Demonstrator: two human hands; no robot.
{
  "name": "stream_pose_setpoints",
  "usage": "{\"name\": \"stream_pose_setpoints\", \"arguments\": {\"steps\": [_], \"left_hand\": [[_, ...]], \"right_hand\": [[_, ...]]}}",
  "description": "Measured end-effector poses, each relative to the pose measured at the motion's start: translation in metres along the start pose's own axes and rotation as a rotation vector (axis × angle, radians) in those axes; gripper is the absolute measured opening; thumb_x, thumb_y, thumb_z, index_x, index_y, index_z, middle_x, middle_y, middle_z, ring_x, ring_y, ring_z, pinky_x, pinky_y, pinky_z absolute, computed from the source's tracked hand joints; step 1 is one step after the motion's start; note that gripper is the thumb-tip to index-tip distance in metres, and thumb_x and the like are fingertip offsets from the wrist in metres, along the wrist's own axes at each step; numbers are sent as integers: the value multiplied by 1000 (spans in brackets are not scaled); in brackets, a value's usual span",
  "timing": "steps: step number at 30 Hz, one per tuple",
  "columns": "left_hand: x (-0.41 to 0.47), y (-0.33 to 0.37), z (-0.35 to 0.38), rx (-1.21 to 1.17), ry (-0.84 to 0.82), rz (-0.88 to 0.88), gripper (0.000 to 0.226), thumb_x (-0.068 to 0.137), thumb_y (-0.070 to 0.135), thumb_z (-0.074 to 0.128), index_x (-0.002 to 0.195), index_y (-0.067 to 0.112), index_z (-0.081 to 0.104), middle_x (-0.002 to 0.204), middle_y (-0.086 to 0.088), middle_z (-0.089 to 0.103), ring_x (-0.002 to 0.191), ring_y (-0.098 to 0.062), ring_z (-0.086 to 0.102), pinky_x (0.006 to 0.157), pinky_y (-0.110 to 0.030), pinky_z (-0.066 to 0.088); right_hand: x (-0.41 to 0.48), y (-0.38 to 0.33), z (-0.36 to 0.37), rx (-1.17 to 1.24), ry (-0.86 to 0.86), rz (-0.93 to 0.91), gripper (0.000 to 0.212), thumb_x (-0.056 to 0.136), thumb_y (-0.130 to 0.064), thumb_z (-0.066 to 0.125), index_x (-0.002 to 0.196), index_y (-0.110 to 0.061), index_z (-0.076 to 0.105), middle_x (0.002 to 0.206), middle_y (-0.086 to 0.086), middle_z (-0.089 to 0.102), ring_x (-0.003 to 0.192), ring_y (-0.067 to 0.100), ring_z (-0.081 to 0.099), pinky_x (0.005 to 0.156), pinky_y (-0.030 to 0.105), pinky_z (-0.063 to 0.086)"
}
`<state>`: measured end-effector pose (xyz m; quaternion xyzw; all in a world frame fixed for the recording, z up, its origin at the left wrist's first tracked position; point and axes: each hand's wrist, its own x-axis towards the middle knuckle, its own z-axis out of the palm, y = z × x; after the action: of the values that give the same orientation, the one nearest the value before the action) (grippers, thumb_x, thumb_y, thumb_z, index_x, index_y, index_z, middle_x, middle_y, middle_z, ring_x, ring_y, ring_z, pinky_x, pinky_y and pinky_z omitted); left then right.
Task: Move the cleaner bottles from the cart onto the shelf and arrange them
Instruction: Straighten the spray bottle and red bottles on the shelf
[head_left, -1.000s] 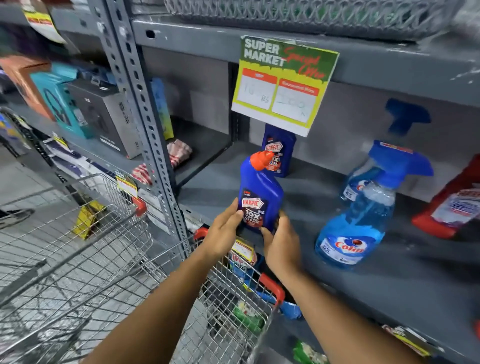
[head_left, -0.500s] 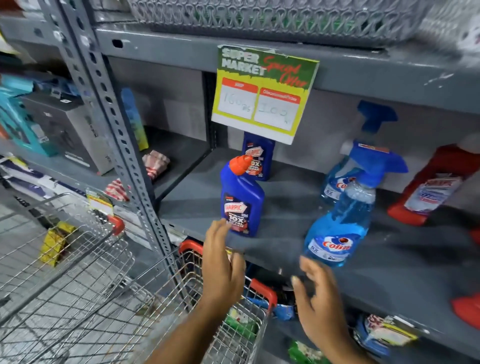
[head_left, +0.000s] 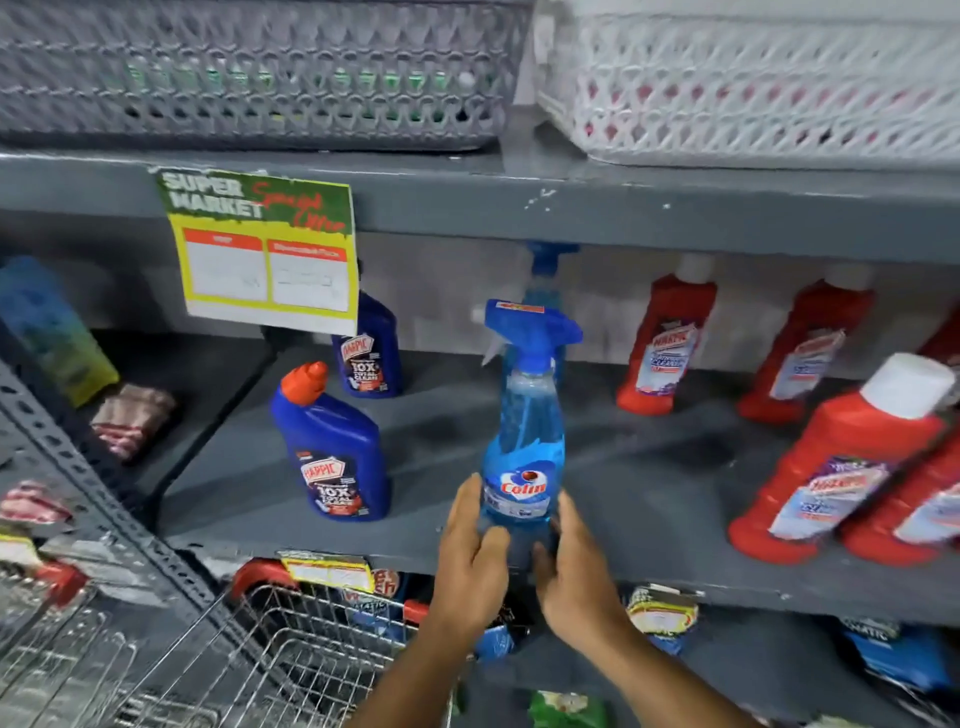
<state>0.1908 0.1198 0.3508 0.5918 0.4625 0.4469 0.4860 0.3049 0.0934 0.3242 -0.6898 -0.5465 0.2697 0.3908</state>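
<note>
A light-blue Colin spray bottle (head_left: 524, 431) stands upright near the front of the grey shelf (head_left: 649, 499). My left hand (head_left: 470, 556) and my right hand (head_left: 574, 566) grip its base from both sides. To its left a dark-blue Harpic bottle (head_left: 332, 447) with an orange cap stands free, with a second Harpic bottle (head_left: 370, 351) behind it. Another spray bottle (head_left: 545, 275) stands behind the held one. Red bottles (head_left: 831, 462) stand on the right.
The wire cart (head_left: 270, 654) with red corners sits below the shelf at lower left. A price sign (head_left: 265, 257) hangs from the upper shelf edge. A grey basket (head_left: 249, 73) and a white basket (head_left: 753, 83) rest on top. Packets fill the lower shelf.
Both hands let go of the dark-blue Harpic bottle, which now stands on the shelf. They moved right and closed around the base of the Colin spray bottle. The view shifted right.
</note>
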Motion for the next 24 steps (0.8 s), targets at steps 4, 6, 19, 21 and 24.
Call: {"name": "stream_pose_setpoints", "arguments": {"steps": [4, 6, 19, 21, 24], "left_hand": [[-2, 0, 1, 20, 18, -9, 61, 73, 9, 39, 99, 63, 46, 106, 51, 50, 104, 21, 47, 83, 0, 37], [-2, -2, 0, 31, 25, -5, 58, 72, 12, 39, 99, 63, 44, 105, 49, 51, 105, 22, 46, 86, -4, 37], [-53, 9, 85, 74, -181, 281, 63, 75, 7, 46, 134, 26, 41, 148, 12, 35, 138, 5, 26, 111, -8, 20], [-43, 15, 126, 46, -355, 181, 66, 79, 15, 42, 139, 33, 25, 152, 20, 18, 139, 10, 13, 117, -16, 14], [-14, 20, 186, 93, -492, -75, 75, 75, 26, 39, 145, 32, 12, 156, -15, 24, 143, -25, 21, 120, -45, 19]], "right_hand": [[0, -2, -3, 5, 33, -5, 53, 85, -11, 46, 134, -29, 37, 128, -7, 58, 113, 7, 56, 97, 27, 46], [2, -2, -3, 7, 52, -14, 51, 85, -8, 45, 131, -29, 40, 124, -8, 59, 111, 6, 57, 93, 22, 45], [-40, 78, -140, 57, 785, 133, 64, 78, -12, 58, 136, 0, 35, 135, 17, 39, 128, 28, 38, 110, 25, 25], [-37, 105, -169, 38, 584, 194, 61, 82, 2, 55, 137, -12, 35, 135, 12, 44, 127, 31, 44, 112, 38, 29], [-28, 124, -194, 67, 323, 194, 75, 83, 15, 48, 137, -29, 20, 143, 1, 36, 135, 22, 39, 117, 45, 26]]}}
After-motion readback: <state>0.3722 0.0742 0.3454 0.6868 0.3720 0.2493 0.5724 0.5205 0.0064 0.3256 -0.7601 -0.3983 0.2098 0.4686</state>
